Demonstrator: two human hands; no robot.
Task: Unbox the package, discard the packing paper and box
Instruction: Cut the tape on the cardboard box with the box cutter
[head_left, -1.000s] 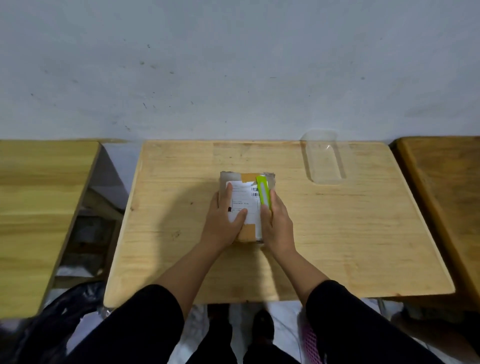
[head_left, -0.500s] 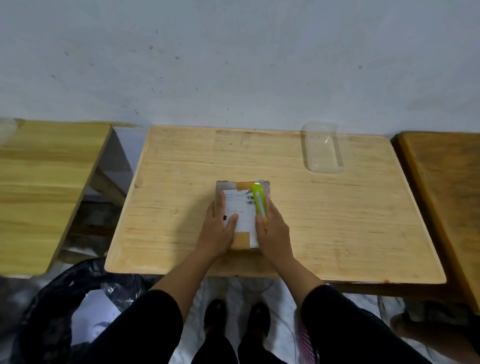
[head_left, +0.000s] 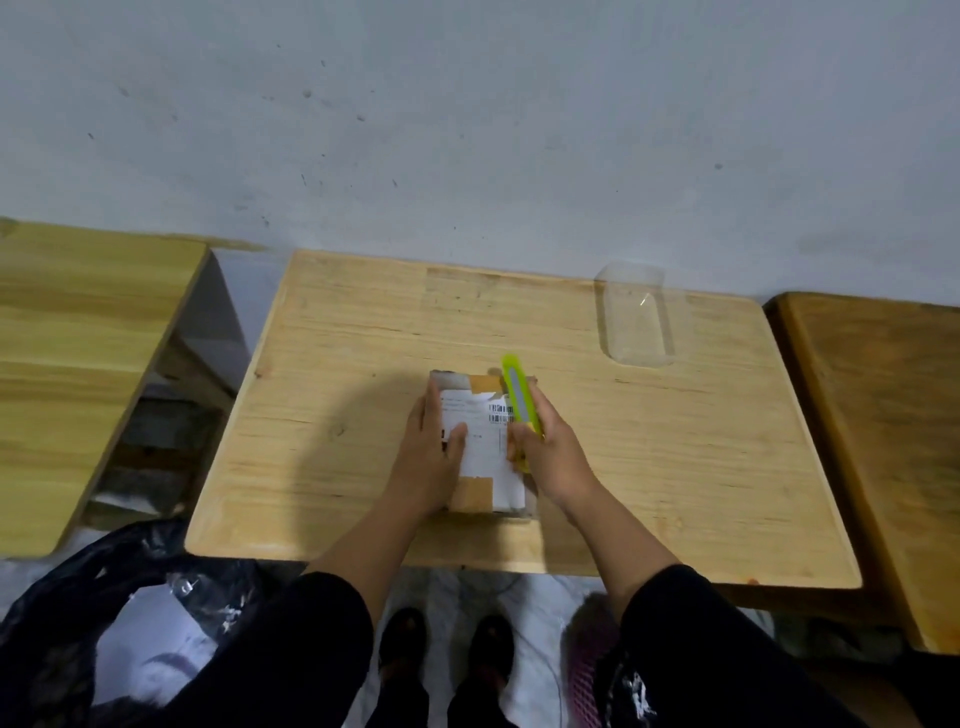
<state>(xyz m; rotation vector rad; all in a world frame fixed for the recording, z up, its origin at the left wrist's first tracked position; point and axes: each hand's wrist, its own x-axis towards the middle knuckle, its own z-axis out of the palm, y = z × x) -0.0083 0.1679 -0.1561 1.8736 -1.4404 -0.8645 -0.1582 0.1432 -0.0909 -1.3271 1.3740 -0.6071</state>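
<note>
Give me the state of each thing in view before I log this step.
package: flat on the table, still closed, label up
left hand: presses flat on the package
right hand: grips the green cutter
green cutter: lies along the package's right edge
black bag: open, on the floor at left
clear tray: on the table, far right

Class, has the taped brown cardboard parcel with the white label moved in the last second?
Yes. The parcel slid toward the wooden table's near edge, away from the clear plastic tray at the back.

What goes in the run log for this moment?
left hand steadies package | right hand holds green cutter | package still sealed
</note>
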